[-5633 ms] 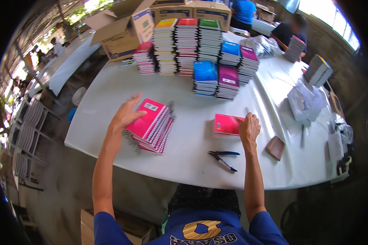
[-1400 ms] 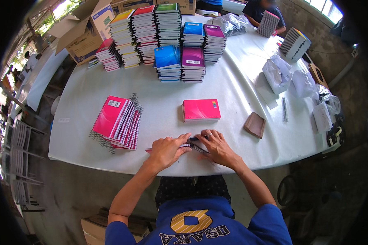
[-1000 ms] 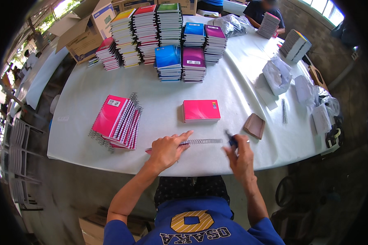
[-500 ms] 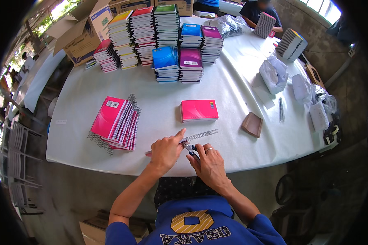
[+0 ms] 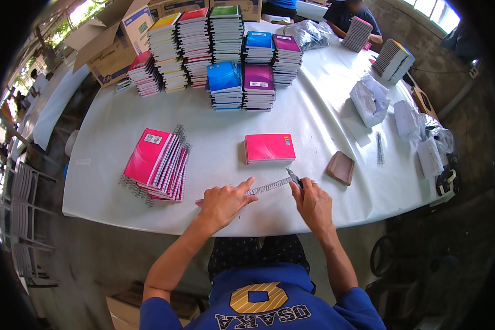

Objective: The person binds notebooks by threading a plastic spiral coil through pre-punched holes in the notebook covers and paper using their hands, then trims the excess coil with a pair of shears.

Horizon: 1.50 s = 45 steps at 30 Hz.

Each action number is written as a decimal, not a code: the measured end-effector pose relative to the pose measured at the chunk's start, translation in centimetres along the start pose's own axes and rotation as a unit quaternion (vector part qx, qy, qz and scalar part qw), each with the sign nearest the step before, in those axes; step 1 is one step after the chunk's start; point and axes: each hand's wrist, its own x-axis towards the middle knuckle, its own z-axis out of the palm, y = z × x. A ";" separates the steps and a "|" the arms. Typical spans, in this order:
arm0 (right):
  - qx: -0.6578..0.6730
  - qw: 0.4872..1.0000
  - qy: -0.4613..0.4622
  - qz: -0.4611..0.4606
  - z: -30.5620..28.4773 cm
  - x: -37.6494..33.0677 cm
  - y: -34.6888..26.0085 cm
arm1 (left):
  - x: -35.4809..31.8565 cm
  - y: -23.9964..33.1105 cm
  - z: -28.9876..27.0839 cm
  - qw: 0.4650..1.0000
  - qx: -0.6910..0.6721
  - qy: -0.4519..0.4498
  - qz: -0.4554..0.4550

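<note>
My left hand (image 5: 221,205) is closed on a pink notebook (image 5: 199,203) near the table's front edge; most of the notebook is hidden under the hand. From its right side a loose length of metal spiral wire (image 5: 269,186) sticks out to the right. My right hand (image 5: 315,208) grips dark-handled wire cutters (image 5: 294,178), whose jaws are at the wire's far right end. Beyond my hands lies a squared pile of pink-covered pages (image 5: 269,148). To the left sit several stacked pink spiral notebooks (image 5: 151,159) with wires protruding.
Tall stacks of coloured notebooks (image 5: 224,55) stand at the back. On the right are a small brown open box (image 5: 340,168), a loose wire coil (image 5: 379,147) and a white plastic bag (image 5: 370,102). Another person (image 5: 355,19) sits at the far right.
My right hand has moved right with the cutters, from beside my left hand to the wire's outer end. My left hand stays on the notebook.
</note>
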 end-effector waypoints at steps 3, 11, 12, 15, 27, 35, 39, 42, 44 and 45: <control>-0.130 0.987 0.009 -0.092 0.1 0.8 2.2 | -0.3 -0.5 0.3 0.998 0.041 0.008 0.040; 0.075 0.952 -0.151 -0.255 1.3 1.7 -3.3 | -0.8 -0.9 -0.8 0.998 0.036 -0.011 0.054; 0.076 0.943 -0.125 -0.299 1.4 1.7 -3.1 | -0.7 -0.6 -1.4 0.998 0.027 -0.032 0.056; 0.064 0.932 -0.112 -0.338 1.4 1.9 -3.2 | -1.1 -0.8 -1.2 0.998 -0.005 -0.022 0.056; 0.000 0.975 -0.138 -0.175 -5.0 6.5 7.5 | -1.5 -1.8 -1.7 0.989 0.031 -0.078 0.125; 0.158 0.938 -0.307 -0.013 -8.9 9.4 9.7 | -1.1 -1.6 -0.6 0.978 -0.018 -0.023 0.205; 0.348 0.776 -0.447 -0.278 -3.6 9.8 1.1 | -1.9 -3.0 -1.1 0.983 0.071 0.088 0.142; 0.285 0.792 -0.474 -0.258 -0.5 10.0 -1.6 | -2.1 -4.1 -0.2 0.984 0.086 0.115 0.107; 0.380 0.757 -0.465 -0.259 0.4 10.5 -1.1 | -2.0 -3.5 -0.3 0.984 0.081 0.127 0.098; 0.378 0.754 -0.469 -0.261 0.7 10.6 -0.7 | -1.8 -3.1 -0.5 0.984 0.076 0.130 0.092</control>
